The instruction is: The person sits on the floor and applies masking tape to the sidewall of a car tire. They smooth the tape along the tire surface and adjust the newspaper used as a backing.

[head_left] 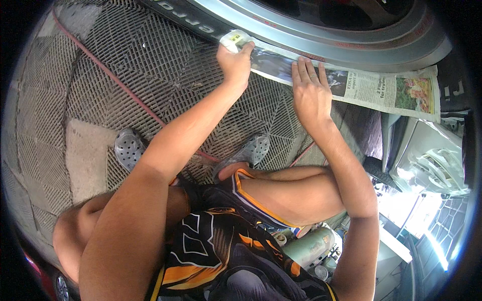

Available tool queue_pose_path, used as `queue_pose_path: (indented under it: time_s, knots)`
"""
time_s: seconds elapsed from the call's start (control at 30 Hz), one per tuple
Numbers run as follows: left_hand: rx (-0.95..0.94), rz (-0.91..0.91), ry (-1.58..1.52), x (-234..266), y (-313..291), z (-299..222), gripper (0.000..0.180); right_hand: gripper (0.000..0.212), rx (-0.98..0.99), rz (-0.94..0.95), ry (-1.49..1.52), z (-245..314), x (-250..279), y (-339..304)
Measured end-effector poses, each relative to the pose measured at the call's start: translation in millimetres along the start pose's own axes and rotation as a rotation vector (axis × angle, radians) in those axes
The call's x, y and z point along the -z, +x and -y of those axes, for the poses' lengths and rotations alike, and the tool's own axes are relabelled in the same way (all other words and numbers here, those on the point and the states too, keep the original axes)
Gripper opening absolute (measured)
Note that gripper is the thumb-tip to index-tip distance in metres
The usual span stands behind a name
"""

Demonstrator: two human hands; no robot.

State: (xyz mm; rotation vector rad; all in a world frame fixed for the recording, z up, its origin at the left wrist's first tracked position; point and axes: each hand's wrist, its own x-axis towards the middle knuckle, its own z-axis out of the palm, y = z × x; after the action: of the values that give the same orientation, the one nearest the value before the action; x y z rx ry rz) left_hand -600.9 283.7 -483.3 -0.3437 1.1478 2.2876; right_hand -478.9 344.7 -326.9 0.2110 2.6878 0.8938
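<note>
- the wheel (301, 37), a silver rim set in a black tyre (186, 19) with raised pale lettering, lies across the top of the view.
- the floor between the wheel and the person is laid with grey slatted mats (201, 100); a smooth pale patch (88, 155) shows farther from the wheel, toward the left.
- a reddish hose (115, 78) runs over the mats, starting left of the wheel and slanting toward the person's feet.
- grey clogs (129, 149) with round holes are on the person's feet, well apart from the wheel.
- right of the wheel and nearer the person are a pale moulded panel (437, 163) and strong white light; a greenish tank (311, 246) lies farther from it, beside the person.
- the newspaper strip (369, 89) follows the wheel's near edge, over the tyre, its right end spread flat.
- the left hand (234, 62), arm stretched toward the wheel, has its fingers curled and thumb up, pinching a white crumpled piece (233, 39) at the strip's left end.
- the right hand (311, 93), elbow bent, lies palm down, fingers straight and slightly parted, pressing the strip beside the wheel's rim, gripping nothing.
</note>
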Motion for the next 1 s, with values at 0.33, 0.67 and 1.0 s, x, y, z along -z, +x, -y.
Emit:
queue_pose_path:
  time_s: [0.33,0.67,1.0]
  knots:
    - [-0.012,-0.023,-0.013,-6.1,1.5,0.0,0.041,0.050,0.082,0.007,-0.021,12.7,-11.6,11.7]
    - [-0.008,-0.029,-0.084,-7.7,2.0,0.5,0.042,0.050,0.060,-0.027,0.043,14.7,-16.3,15.4]
    - [0.070,-0.068,-0.115,-3.8,12.4,-7.5,0.042,0.051,0.036,-0.003,0.015,16.7,-11.9,19.3]
